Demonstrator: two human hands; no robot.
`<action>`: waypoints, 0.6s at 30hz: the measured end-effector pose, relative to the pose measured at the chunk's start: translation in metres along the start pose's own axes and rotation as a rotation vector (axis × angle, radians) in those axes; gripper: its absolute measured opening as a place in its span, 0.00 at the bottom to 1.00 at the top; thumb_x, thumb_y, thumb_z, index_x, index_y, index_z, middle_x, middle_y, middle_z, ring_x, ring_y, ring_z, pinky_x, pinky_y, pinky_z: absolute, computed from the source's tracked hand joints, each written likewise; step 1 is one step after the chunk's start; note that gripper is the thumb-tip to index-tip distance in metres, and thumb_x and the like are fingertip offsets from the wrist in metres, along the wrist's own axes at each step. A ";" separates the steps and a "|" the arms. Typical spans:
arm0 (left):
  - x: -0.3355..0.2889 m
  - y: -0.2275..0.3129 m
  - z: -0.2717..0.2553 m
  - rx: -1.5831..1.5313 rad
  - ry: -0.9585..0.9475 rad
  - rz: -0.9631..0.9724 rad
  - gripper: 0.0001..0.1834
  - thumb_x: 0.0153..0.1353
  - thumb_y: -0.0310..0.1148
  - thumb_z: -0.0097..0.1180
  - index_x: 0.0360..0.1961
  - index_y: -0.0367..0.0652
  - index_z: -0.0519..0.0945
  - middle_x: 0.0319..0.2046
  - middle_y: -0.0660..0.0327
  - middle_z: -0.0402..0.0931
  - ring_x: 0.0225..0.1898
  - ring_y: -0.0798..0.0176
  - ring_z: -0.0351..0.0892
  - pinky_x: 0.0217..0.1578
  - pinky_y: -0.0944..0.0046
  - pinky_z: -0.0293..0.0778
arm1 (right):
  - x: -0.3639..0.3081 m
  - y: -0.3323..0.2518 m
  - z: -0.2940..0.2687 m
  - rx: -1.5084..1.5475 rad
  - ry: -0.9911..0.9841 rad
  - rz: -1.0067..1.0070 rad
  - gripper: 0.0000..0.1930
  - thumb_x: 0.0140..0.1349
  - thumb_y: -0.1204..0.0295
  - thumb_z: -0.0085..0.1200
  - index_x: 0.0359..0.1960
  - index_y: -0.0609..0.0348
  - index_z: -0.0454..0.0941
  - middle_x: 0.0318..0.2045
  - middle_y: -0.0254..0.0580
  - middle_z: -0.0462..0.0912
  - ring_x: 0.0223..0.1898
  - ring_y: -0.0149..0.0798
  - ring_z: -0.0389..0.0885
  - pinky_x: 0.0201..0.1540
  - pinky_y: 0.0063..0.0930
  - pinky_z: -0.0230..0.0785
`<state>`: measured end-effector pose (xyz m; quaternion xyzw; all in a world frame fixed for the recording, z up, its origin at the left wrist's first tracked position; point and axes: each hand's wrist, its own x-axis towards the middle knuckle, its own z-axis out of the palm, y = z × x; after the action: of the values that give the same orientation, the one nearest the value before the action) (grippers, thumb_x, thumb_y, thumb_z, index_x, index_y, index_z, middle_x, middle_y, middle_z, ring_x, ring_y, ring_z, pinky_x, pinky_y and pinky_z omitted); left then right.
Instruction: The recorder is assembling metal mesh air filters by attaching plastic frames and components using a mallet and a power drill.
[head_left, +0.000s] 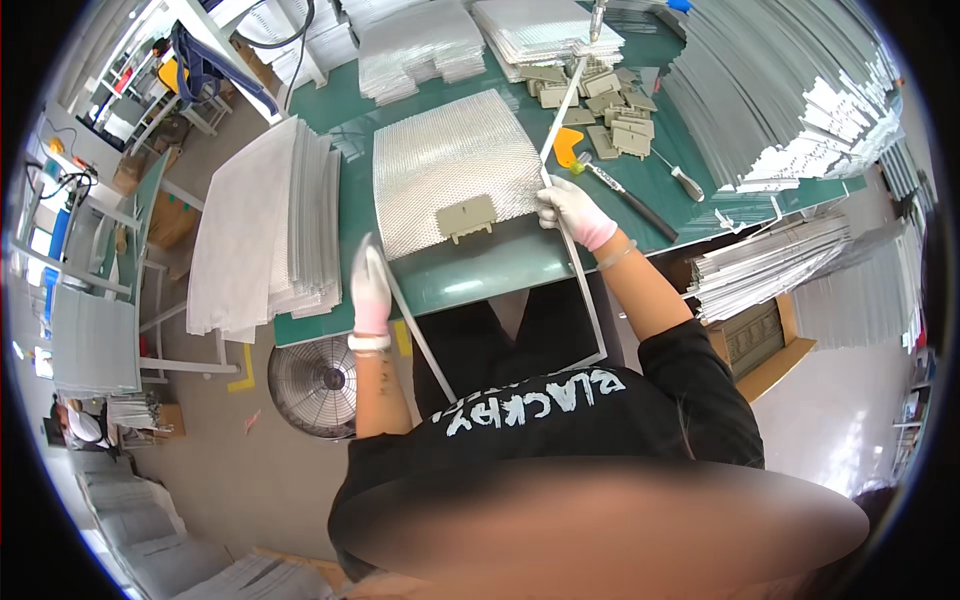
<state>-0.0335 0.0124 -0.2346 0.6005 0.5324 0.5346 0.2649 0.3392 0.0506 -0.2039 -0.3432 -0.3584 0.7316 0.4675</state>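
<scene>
My right hand point(578, 212), in a white glove, pinches a thin white metal frame point(430, 345) at its right side. The frame forms a bent U, its closed end against my lap, and a long straight strip point(562, 115) runs away from the right hand across the table. My left hand point(370, 295), also gloved, rests along the frame's left side with its fingers stretched out and slightly blurred. Between the hands lies a silver mesh panel point(455, 150) on the green table. A beige plastic piece point(466, 217) sits at the panel's near edge.
Stacked panels stand at left point(270, 230) and far right point(780, 90). A pile of beige plastic pieces point(615, 110), a hammer point(630, 200), an orange scraper point(567, 147) and a screwdriver point(680, 178) lie right of the mesh. A floor fan point(312, 390) stands below left.
</scene>
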 end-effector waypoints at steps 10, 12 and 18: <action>0.007 0.076 0.012 -0.596 -0.164 -0.250 0.24 0.64 0.19 0.56 0.61 0.30 0.67 0.46 0.57 0.79 0.41 0.69 0.81 0.43 0.69 0.81 | -0.059 -0.016 0.013 -0.076 0.141 -0.212 0.19 0.67 0.74 0.46 0.59 0.60 0.66 0.31 0.30 0.69 0.26 0.26 0.67 0.32 0.24 0.67; 0.005 0.096 0.017 -0.552 -0.069 -0.191 0.23 0.63 0.19 0.57 0.59 0.30 0.69 0.45 0.56 0.80 0.39 0.69 0.81 0.42 0.70 0.81 | -0.068 -0.023 0.018 -0.068 0.131 -0.272 0.20 0.67 0.74 0.46 0.61 0.61 0.66 0.31 0.30 0.70 0.27 0.26 0.68 0.33 0.25 0.68; -0.023 0.136 0.007 -0.496 -0.088 0.032 0.35 0.65 0.17 0.43 0.73 0.30 0.51 0.62 0.52 0.68 0.55 0.64 0.72 0.54 0.68 0.68 | -0.093 -0.041 0.041 -0.246 0.133 -0.383 0.25 0.61 0.79 0.43 0.63 0.65 0.66 0.36 0.32 0.75 0.30 0.27 0.71 0.37 0.24 0.69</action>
<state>0.0244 -0.0470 -0.1244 0.5481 0.3632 0.6266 0.4184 0.3533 -0.0318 -0.1325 -0.3707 -0.4721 0.5561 0.5748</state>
